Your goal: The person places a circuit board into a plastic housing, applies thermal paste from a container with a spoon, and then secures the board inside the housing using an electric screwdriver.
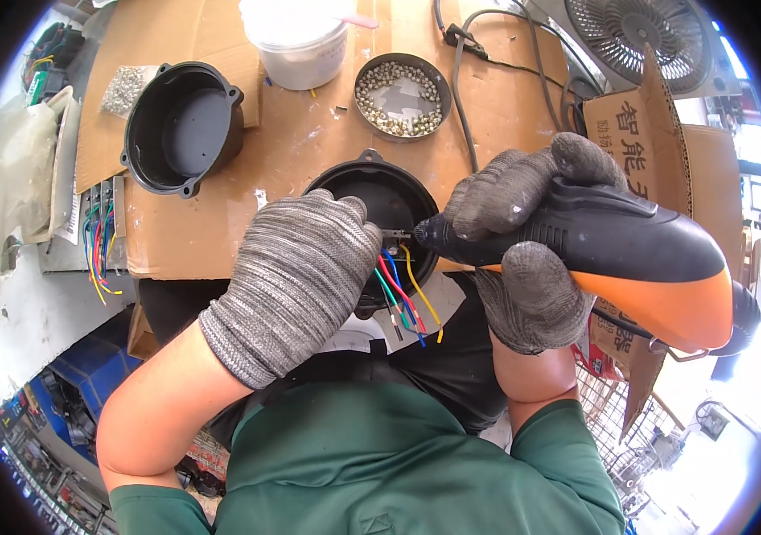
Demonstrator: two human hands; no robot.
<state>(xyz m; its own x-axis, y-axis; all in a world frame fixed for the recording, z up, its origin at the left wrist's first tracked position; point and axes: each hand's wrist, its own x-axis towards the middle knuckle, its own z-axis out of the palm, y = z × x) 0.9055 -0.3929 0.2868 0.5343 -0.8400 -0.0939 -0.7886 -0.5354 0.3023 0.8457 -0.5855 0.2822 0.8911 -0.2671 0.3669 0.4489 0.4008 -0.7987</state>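
My right hand (523, 241), in a grey knitted glove, is wrapped round a black and orange electric screwdriver (657, 250). The tool lies nearly level, its nose pointing left over a round black housing (386, 183). A short metal bit (396, 234) runs from that nose to the fingertips of my left hand (304, 276). Also gloved, my left hand is closed at the housing; whatever its fingers pinch is hidden. Below the bit, several coloured wires (407, 294) hang from a small part at the housing's near side, their ends over my lap.
A second black housing (186, 129) stands at the back left beside a bag of small metal parts (127, 91). Behind my hands are a round tin of small screws (403, 96) and a white tub (300, 53). Cables, a cardboard box (634, 143) and a fan (639, 36) occupy the right.
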